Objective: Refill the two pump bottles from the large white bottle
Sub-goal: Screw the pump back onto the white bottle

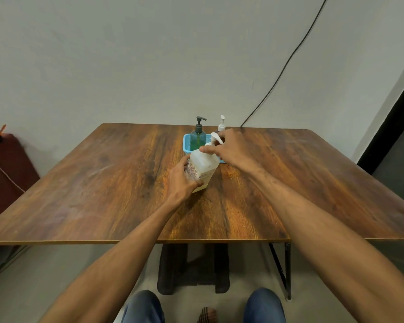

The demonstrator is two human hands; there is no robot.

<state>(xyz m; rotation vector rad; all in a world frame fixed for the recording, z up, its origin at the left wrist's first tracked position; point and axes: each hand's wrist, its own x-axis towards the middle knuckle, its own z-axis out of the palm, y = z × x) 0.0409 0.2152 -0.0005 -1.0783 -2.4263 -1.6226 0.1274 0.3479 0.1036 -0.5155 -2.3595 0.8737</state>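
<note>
My left hand (184,180) grips the large white bottle (203,164) steady so my right hand (233,148), fingers (224,135) pinching its pump (216,137), can unscrew it.

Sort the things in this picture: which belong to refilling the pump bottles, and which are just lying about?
Job: large white bottle; green pump bottle; small white pump bottle; left hand; right hand.
Lying about: blue basket; black cable; dark stool.

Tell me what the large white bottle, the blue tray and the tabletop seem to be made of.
Large white bottle: likely milky, semi-matte plastic; its wall looks faintly translucent. Blue tray: moulded plastic, judging by its perforated wall and even colour. Tabletop: probably wood-grain laminate; thin edge, soft sheen.
</note>
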